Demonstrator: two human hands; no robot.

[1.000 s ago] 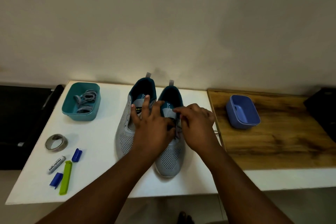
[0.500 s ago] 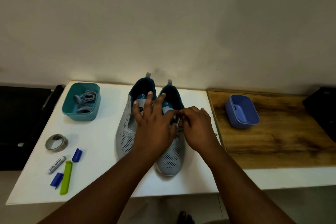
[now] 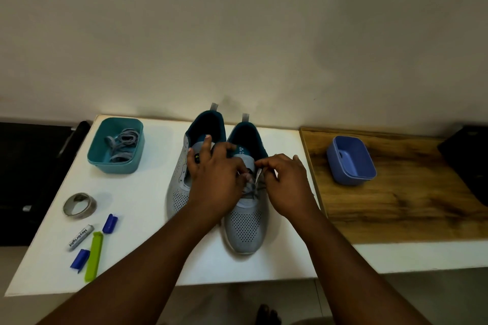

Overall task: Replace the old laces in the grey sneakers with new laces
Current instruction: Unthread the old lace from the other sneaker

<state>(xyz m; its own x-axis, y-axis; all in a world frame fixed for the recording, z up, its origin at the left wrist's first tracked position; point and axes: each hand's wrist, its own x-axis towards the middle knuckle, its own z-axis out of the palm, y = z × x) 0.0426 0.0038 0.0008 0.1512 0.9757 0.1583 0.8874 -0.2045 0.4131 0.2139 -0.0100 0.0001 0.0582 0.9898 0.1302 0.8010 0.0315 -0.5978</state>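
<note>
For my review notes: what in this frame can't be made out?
- Head view: lacing on the right sneaker is mostly covered by the left hand and right hand.
- The lace between them is blurred; its path is unclear.
- Left sneaker: eyelets partly behind the left hand.
- Blue tub: contents too shadowed.

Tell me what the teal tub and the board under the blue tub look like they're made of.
Teal tub: likely moulded plastic, smooth with a soft sheen and rounded corners. Board: looks like wood or wood-look laminate, brown with dark grain streaks.
</note>
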